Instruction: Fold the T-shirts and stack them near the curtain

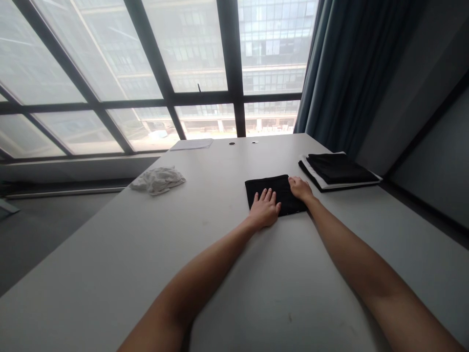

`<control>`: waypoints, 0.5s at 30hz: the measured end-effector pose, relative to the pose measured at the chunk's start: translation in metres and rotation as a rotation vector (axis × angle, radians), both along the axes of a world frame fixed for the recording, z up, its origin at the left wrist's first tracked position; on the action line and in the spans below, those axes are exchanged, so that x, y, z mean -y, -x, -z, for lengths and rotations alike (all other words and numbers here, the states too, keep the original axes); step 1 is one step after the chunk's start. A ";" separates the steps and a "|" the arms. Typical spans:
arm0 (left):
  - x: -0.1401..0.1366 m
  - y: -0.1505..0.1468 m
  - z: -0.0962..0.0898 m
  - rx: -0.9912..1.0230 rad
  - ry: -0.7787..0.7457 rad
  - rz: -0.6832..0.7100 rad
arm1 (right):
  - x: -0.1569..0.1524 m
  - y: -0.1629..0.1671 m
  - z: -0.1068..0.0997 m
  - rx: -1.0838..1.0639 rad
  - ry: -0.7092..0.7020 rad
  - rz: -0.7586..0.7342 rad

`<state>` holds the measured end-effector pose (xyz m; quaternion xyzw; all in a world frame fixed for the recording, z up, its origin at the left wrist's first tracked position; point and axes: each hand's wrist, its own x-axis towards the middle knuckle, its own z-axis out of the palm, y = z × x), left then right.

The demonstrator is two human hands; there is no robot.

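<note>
A folded black cloth (273, 183), roughly rectangular, lies flat on the white table in front of me. My left hand (264, 210) rests palm down on its near left part, fingers spread and straight. At the cloth's right edge, near the far corner, is my right hand (300, 188). Its fingers are bent and close together on that edge, and their undersides are hidden. To the right sits a stack of folded cloths, with a black one (340, 167) on top, a white one (326, 184) under it and black at the bottom.
A crumpled white cloth (159, 181) lies near the left edge of the white table (146, 264). Flat white sheets (191, 144) lie at the far left corner. Two small round fittings show by the far edge. Beyond are large windows and a dark blue curtain (340, 73).
</note>
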<state>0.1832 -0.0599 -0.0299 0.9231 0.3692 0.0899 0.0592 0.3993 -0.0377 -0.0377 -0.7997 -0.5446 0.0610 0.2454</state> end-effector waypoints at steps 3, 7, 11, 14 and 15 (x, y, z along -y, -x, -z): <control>-0.018 0.001 -0.019 0.083 0.163 0.018 | 0.000 0.000 -0.001 0.003 -0.002 -0.004; -0.047 0.012 -0.040 0.298 0.112 -0.056 | -0.002 -0.002 0.001 0.008 -0.010 -0.006; -0.060 0.028 -0.026 0.229 0.030 -0.144 | -0.003 -0.002 0.004 0.009 -0.014 0.005; -0.063 0.035 -0.008 0.081 0.093 -0.147 | -0.003 -0.003 0.004 0.007 -0.017 0.009; -0.064 0.036 -0.004 0.060 0.106 -0.145 | -0.003 -0.003 0.003 0.005 -0.019 0.008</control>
